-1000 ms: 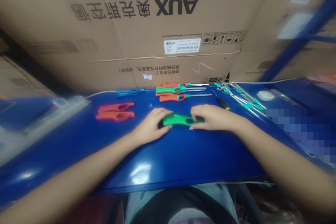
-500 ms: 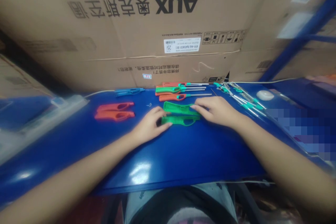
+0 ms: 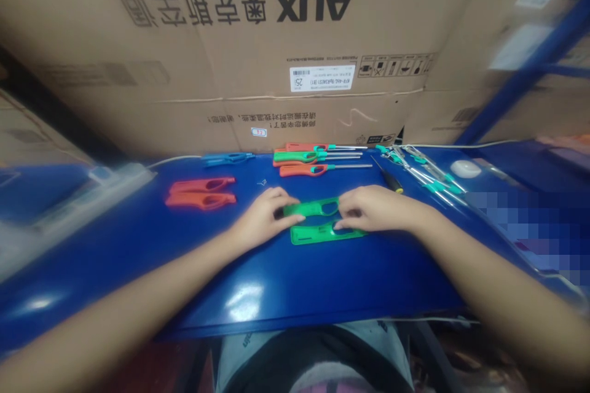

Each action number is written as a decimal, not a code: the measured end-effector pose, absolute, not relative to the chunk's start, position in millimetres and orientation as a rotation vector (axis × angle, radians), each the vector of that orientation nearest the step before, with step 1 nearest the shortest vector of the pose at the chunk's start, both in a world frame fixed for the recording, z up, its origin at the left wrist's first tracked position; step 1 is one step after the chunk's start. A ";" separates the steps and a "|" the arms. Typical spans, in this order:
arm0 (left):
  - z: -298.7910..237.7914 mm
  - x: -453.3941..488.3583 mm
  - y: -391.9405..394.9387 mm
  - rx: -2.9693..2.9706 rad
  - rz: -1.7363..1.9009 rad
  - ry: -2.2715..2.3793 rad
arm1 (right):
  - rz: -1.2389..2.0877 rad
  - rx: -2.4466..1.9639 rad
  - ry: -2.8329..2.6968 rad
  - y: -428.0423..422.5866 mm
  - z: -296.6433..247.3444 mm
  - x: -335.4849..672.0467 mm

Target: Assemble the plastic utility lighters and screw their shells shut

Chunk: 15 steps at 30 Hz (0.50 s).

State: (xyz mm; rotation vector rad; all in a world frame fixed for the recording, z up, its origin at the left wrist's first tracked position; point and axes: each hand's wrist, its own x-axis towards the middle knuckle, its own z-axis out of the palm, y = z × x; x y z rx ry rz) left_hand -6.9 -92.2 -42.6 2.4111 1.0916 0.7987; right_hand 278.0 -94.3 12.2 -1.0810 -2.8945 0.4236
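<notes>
Two green plastic handle shells lie side by side on the blue table (image 3: 295, 282). My left hand (image 3: 263, 219) pinches the left end of the farther green shell (image 3: 311, 207). My right hand (image 3: 372, 209) has its fingers closed on the right end of that shell and presses down on the nearer green shell (image 3: 322, 233), which lies flat with its hollow side up.
Two orange shells (image 3: 201, 192) lie to the left, a blue one (image 3: 227, 159) behind them. Assembled green and orange lighters (image 3: 318, 159) lie at the back. Metal rods with teal parts (image 3: 426, 175), a black screwdriver (image 3: 389, 179) and a white disc (image 3: 465, 167) are at the right. Large cardboard boxes (image 3: 276, 43) stand behind the table.
The single green handle has come apart into two shells. One shell was first lifted to the far side, and now lies on the near side under my right hand.
</notes>
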 end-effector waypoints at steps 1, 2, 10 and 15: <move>-41.6 -6.5 -93.1 2.408 0.818 1.090 | 0.403 -1.098 -2.890 -94.1 12.3 277.4; -40.2 -6.1 -94.4 2.413 0.843 1.086 | 0.381 -1.109 -2.879 -93.9 12.2 276.7; -28.7 -4.6 -106.3 2.657 0.692 0.854 | 0.333 -1.007 -2.792 -92.1 -0.7 273.2; -28.7 -5.8 -105.8 2.669 0.594 0.830 | 0.334 -0.994 -2.752 -90.6 -4.3 270.7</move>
